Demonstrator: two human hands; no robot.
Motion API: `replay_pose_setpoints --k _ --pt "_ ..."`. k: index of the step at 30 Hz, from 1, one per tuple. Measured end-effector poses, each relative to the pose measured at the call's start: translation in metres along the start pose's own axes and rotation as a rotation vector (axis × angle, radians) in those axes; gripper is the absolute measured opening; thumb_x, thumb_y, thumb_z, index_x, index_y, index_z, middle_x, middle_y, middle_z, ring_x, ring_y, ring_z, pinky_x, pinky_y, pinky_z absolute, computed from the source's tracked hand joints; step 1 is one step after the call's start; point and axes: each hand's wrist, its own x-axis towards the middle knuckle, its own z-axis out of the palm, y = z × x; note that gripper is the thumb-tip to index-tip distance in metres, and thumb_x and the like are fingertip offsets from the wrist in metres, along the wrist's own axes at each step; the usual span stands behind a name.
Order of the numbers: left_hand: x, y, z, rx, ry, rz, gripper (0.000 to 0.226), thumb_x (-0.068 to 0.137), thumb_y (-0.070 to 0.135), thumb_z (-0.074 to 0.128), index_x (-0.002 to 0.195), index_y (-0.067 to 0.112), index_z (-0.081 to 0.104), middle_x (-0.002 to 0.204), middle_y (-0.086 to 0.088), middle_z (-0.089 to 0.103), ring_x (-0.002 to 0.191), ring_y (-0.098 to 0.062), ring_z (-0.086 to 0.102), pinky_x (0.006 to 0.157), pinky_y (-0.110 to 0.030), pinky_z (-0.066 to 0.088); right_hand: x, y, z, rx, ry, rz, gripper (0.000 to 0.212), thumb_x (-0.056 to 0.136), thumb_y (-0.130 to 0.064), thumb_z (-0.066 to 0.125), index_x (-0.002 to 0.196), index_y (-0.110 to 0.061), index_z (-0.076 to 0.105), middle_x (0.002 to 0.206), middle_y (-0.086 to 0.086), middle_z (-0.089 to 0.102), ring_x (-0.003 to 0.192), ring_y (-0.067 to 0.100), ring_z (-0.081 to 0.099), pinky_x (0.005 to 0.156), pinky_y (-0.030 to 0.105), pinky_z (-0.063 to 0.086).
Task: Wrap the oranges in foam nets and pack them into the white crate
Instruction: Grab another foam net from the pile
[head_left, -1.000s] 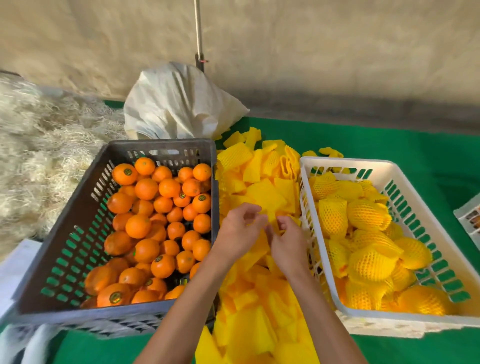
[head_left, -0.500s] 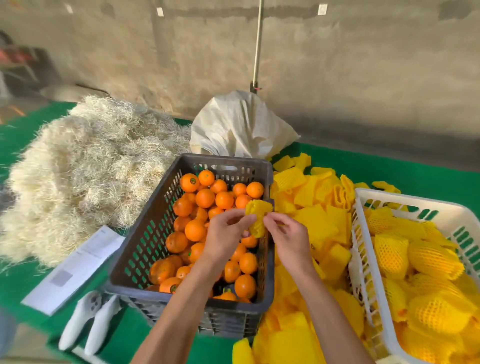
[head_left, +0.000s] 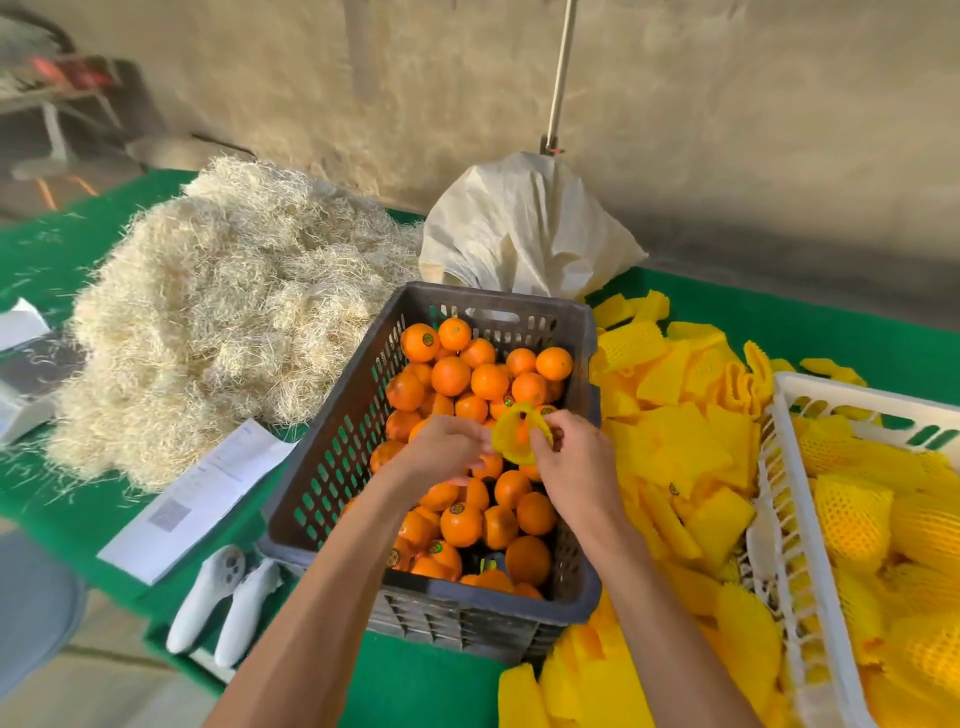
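With my left hand (head_left: 447, 449) and right hand (head_left: 574, 457) pinching the yellow foam net (head_left: 514, 434) open, I'd stretch its mouth wide over the oranges (head_left: 470, 379) at 12 o'clock.

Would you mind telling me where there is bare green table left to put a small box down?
Bare green shows at the near edge in front of the dark crate, right of the white controllers, and far right behind the white crate. The straw pile, paper sheet and foam nets crowd the rest.

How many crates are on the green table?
2. The dark crate of bare oranges stands under the hands; the white crate of netted oranges stands at the right edge, partly out of frame.
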Motion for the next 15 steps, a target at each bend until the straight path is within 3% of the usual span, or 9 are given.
replay_pose_setpoints --k 3,5,6,8,15 --pt "0.027 0.005 0.019 0.510 -0.121 -0.059 0.019 0.099 -0.004 0.048 0.095 -0.001 0.066 0.095 -0.018 0.068 0.091 -0.031 0.067 0.068 -0.037 0.055 0.009 -0.005 0.012 -0.154 -0.013 -0.002 0.022 0.099 -0.026 0.062 0.116 -0.013 0.068 0.113 0.003 0.066 0.103 0.020 0.063 0.077 0.026 0.046" --pt "0.043 -0.001 0.033 0.833 -0.324 -0.221 0.020 0.104 0.003 0.052 0.120 -0.001 0.065 0.117 -0.021 0.069 0.113 -0.035 0.068 0.090 -0.042 0.059 0.014 -0.006 0.019 -0.225 -0.023 -0.007 0.021 0.099 -0.030 0.062 0.113 -0.015 0.067 0.112 0.002 0.064 0.102 0.020 0.062 0.071 0.024 0.041" --pt "0.051 -0.008 0.037 0.940 -0.418 -0.320 0.032 0.106 0.009 0.055 0.137 -0.001 0.058 0.133 -0.020 0.065 0.125 -0.034 0.063 0.102 -0.043 0.055 0.016 -0.006 0.021 -0.249 -0.020 -0.014 0.020 0.099 -0.031 0.061 0.111 -0.016 0.066 0.110 0.002 0.063 0.100 0.020 0.062 0.069 0.024 0.040" --pt "0.064 -0.024 0.043 1.078 -0.496 -0.453 0.046 0.105 0.017 0.061 0.146 0.001 0.051 0.147 -0.015 0.057 0.135 -0.031 0.056 0.111 -0.041 0.047 0.017 -0.004 0.024 -0.281 -0.012 -0.031 0.019 0.099 -0.035 0.061 0.107 -0.018 0.065 0.107 0.000 0.063 0.096 0.018 0.063 0.065 0.024 0.040" --pt "0.080 -0.049 0.055 1.486 -0.420 -0.219 0.052 0.090 0.029 0.081 0.137 0.017 0.063 0.142 -0.004 0.060 0.132 -0.031 0.057 0.096 -0.040 0.051 0.015 0.001 0.030 -0.313 0.010 -0.044 0.023 0.099 -0.038 0.059 0.112 -0.021 0.066 0.109 -0.003 0.066 0.096 0.015 0.065 0.063 0.023 0.047"
